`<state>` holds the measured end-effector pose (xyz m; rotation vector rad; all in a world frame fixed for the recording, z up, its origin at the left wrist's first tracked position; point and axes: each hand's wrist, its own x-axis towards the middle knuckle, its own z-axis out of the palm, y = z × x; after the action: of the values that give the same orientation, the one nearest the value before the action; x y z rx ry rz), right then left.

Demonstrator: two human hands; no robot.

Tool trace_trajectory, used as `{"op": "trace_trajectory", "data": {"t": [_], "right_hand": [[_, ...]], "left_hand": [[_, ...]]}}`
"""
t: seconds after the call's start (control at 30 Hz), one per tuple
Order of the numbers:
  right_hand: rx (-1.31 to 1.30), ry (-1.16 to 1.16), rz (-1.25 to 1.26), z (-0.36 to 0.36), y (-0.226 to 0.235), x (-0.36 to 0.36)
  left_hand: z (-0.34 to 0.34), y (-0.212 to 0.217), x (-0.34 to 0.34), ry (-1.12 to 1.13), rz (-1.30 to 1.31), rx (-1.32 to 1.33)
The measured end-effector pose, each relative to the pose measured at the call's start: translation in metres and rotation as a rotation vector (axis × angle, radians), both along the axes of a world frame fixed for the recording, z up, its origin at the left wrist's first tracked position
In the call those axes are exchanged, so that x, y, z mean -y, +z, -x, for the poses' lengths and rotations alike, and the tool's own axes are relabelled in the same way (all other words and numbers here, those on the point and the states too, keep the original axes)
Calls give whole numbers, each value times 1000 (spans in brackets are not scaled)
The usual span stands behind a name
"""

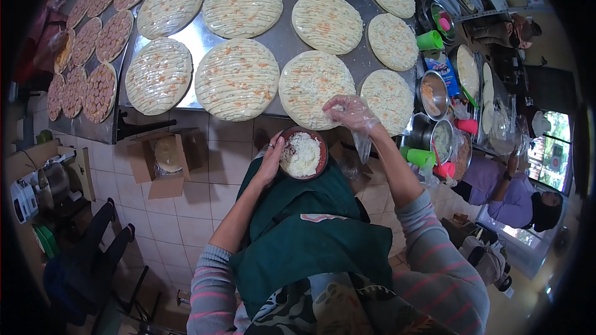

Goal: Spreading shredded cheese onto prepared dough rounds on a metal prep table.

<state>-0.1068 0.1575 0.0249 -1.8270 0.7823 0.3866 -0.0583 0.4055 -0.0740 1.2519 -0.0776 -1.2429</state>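
My left hand (271, 158) grips the rim of a reddish-brown bowl (322, 163) in front of my apron. A heap of white grated cheese (301, 155) fills much of it. My right hand (352, 115), in a clear plastic glove, hovers over the near edge of a round pizza (316, 87), fingers bent together. What they hold, if anything, is too small to make out. White shreds cover this pizza and the one to its right (387, 100). The pizza to the left (236, 79) shows pale sauce stripes and orange bits, with no white shreds visible.
The metal table (273, 108) carries several more pizzas. Sausage-topped pizzas (100, 93) lie on another table at left. Metal bowls (433, 94) and green cups (422, 157) stand at right. An open cardboard box (164, 186) sits on the floor. Another person (512, 195) is at far right.
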Motion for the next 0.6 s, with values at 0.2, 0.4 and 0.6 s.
{"op": "trace_trajectory", "data": {"t": [0.2,0.4,0.6], "right_hand": [[165,391,409,-36,-18,-18],[287,272,370,-63,-30,-21],[389,358,443,-60,-28,-31]], "left_hand": [[0,-4,-5,25,3,-35],[0,1,-10,94,-14,-39],[1,-13,-14,115,-9,-24]]}}
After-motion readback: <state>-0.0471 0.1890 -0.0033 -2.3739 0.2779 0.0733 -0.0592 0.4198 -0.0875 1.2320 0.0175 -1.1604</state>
